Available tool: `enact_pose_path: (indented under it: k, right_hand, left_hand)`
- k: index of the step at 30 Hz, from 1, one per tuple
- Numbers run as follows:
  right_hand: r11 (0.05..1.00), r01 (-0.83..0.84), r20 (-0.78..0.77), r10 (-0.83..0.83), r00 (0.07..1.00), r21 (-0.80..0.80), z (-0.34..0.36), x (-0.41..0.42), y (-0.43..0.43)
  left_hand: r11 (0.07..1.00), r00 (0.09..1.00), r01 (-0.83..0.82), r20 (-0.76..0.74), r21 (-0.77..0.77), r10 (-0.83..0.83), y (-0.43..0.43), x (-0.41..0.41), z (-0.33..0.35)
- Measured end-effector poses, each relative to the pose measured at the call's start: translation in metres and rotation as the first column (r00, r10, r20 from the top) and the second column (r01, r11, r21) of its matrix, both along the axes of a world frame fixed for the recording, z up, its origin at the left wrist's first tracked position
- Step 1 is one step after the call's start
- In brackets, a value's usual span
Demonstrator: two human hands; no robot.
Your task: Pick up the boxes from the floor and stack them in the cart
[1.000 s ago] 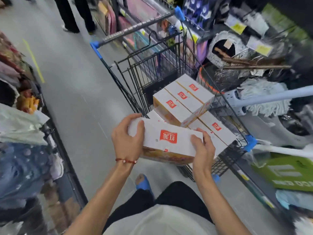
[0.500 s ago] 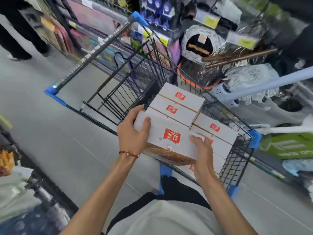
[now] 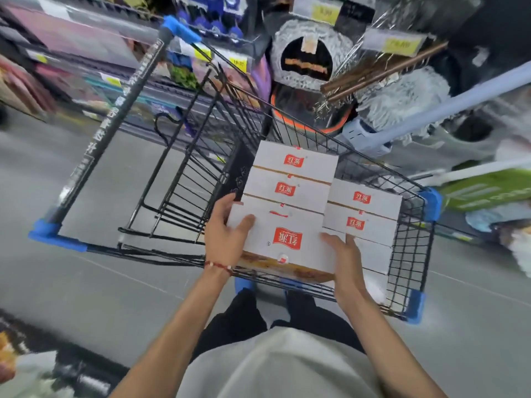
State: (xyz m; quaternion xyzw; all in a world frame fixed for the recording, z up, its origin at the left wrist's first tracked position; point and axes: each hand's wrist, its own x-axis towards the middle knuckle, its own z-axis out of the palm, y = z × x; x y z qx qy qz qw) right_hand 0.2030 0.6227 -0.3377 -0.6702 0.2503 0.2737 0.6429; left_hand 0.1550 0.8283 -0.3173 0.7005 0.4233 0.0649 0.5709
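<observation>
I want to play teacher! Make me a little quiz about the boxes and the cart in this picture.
1. True or false: the left hand and the right hand both hold the same white box.
2. Which wrist wears the red bracelet? A) left B) right C) neither
3. Fill in: the stacked boxes in the cart carry a ___ logo.
Key: 1 true; 2 A; 3 red.

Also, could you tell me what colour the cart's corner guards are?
Blue; the corner guards on the black wire cart show best in the head view.
</observation>
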Motion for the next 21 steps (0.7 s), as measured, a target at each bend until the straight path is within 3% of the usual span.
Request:
enact_pose_path:
  k: [5,11,17,21]
  right_hand:
    - [0.998,0.054,0.048,-0.052,0.997,-0.040,-0.003,-0.012,0.015]
    - [0.989,-0.012,0.054,0.020,0.998,-0.151,-0.021,-0.020,0.025]
    - [0.982,-0.084,-0.069,0.073,0.995,-0.171,-0.033,-0.014,0.022]
    - [0.981,-0.169,-0.166,0.151,0.974,-0.095,-0.045,-0.012,0.017]
  left_hand:
    - [0.970,0.989,0.055,-0.118,-0.235,-0.085,0.019,-0.006,-0.017]
    - [0.906,0.956,0.120,-0.198,-0.406,-0.215,0.030,-0.017,-0.040]
    - [0.873,0.924,0.158,-0.242,-0.460,-0.295,0.033,-0.009,-0.061]
    - [0.878,0.907,0.140,-0.297,-0.457,-0.299,0.037,-0.004,-0.079]
